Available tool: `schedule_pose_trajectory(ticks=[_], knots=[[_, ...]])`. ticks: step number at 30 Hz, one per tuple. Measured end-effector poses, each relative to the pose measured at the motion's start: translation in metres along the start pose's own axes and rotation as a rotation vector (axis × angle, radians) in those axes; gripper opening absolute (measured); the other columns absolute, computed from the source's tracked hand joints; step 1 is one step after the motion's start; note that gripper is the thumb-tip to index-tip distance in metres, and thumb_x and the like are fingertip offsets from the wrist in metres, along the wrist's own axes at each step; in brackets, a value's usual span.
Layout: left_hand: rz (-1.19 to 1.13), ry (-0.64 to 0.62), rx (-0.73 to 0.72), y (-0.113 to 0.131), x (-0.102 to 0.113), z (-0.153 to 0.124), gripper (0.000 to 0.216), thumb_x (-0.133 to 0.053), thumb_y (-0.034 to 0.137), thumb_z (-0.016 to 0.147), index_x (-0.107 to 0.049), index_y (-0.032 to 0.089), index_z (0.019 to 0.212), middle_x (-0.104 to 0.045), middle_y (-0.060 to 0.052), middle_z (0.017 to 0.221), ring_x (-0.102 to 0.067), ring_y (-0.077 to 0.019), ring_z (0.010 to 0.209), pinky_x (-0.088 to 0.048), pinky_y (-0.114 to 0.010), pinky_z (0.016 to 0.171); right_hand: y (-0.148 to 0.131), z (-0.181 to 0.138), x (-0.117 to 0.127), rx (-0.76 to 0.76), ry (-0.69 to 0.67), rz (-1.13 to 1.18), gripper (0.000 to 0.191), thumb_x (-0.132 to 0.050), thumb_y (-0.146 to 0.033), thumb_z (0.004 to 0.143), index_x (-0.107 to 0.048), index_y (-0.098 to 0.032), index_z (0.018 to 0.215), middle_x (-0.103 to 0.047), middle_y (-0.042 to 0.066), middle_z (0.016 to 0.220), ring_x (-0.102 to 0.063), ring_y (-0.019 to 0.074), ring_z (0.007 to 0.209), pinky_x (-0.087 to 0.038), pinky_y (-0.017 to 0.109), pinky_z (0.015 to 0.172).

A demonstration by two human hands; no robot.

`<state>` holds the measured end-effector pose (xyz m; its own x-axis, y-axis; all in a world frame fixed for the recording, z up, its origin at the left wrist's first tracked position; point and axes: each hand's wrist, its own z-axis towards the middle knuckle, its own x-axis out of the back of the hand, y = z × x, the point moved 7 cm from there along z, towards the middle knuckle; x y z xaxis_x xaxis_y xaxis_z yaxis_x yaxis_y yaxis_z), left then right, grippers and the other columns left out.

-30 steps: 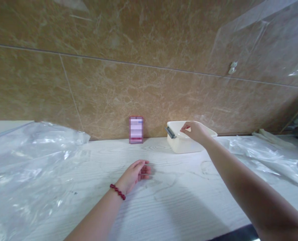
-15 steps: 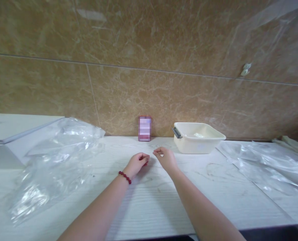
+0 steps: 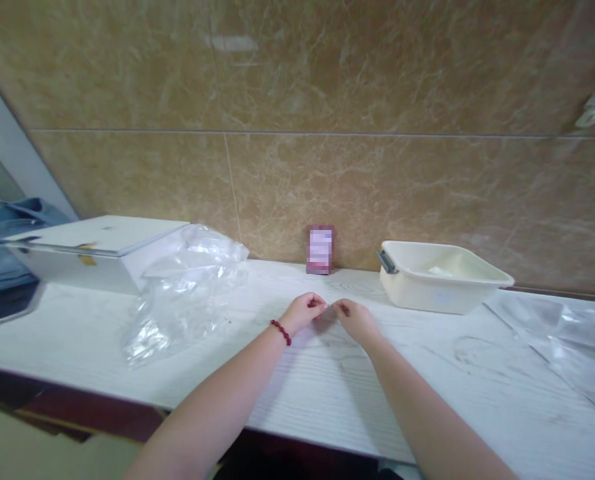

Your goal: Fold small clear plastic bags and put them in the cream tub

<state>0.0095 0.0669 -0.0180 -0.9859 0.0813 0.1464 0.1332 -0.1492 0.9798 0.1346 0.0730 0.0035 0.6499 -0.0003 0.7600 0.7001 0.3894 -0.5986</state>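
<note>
My left hand (image 3: 306, 312), with a dark red bead bracelet (image 3: 281, 332) at its wrist, is closed in a pinch over the middle of the table. My right hand (image 3: 356, 320) is pinched too, its fingertips a small gap from the left ones. Whatever lies between the fingers, if anything, is too small to make out. Beyond both hands a small red-edged box or card (image 3: 320, 250) with a blurred face leans upright against the wall. To the right of my right hand stands a cream plastic tub (image 3: 422, 293) with a grey handle; something whitish lies inside.
Crumpled clear plastic (image 3: 192, 307) lies on the left beside a white box (image 3: 102, 257). More clear plastic (image 3: 572, 340) covers the right side. Blue cloth (image 3: 7, 247) and a dark flat tablet-like object (image 3: 7, 303) are at the far left. A brown marbled wall (image 3: 377, 180) backs the table.
The view has turned left, showing the blue cloth and the table's front edge. Both hands keep their pinch, and the fingertips look slightly closer together.
</note>
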Motion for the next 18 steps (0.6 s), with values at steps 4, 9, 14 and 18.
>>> schedule_pose_trajectory(ticks=[4, 9, 14, 18], knots=[[0.097, -0.004, -0.011, 0.005, -0.001, -0.002, 0.018, -0.053, 0.026, 0.069, -0.053, 0.01, 0.078, -0.053, -0.001, 0.064, -0.046, -0.0069, 0.051, -0.038, -0.022, 0.052, 0.005, 0.001, -0.002, 0.039, 0.001, 0.034, 0.021, -0.04, -0.029, 0.075, -0.059, -0.021, 0.081, -0.063, 0.003, 0.081, -0.056, 0.0142, 0.073, -0.04, 0.025, 0.067], [0.223, 0.073, -0.041, 0.019, 0.015, -0.001, 0.017, -0.052, 0.023, 0.069, -0.055, 0.011, 0.082, -0.057, -0.004, 0.071, -0.049, -0.0084, 0.058, -0.04, -0.022, 0.056, 0.006, 0.003, -0.003, 0.07, -0.01, 0.025, 0.021, -0.041, -0.029, 0.073, -0.06, -0.021, 0.079, -0.063, 0.003, 0.077, -0.057, 0.0148, 0.069, -0.041, 0.026, 0.065], [0.398, 0.193, -0.083, 0.039, 0.052, -0.002, 0.019, -0.051, 0.024, 0.069, -0.057, 0.011, 0.082, -0.059, -0.007, 0.08, -0.052, -0.0124, 0.071, -0.041, -0.025, 0.066, 0.011, 0.005, -0.004, 0.066, 0.0, -0.009, 0.021, -0.041, -0.029, 0.073, -0.06, -0.022, 0.078, -0.063, 0.002, 0.073, -0.057, 0.0143, 0.066, -0.041, 0.024, 0.061], [0.552, 0.27, -0.07, 0.043, 0.09, -0.019, 0.018, -0.051, 0.024, 0.068, -0.057, 0.014, 0.081, -0.06, -0.007, 0.08, -0.054, -0.0145, 0.072, -0.041, -0.026, 0.068, 0.011, 0.006, -0.001, 0.078, 0.028, -0.018, 0.021, -0.04, -0.028, 0.073, -0.059, -0.021, 0.08, -0.063, 0.003, 0.077, -0.057, 0.0148, 0.071, -0.041, 0.025, 0.065]])
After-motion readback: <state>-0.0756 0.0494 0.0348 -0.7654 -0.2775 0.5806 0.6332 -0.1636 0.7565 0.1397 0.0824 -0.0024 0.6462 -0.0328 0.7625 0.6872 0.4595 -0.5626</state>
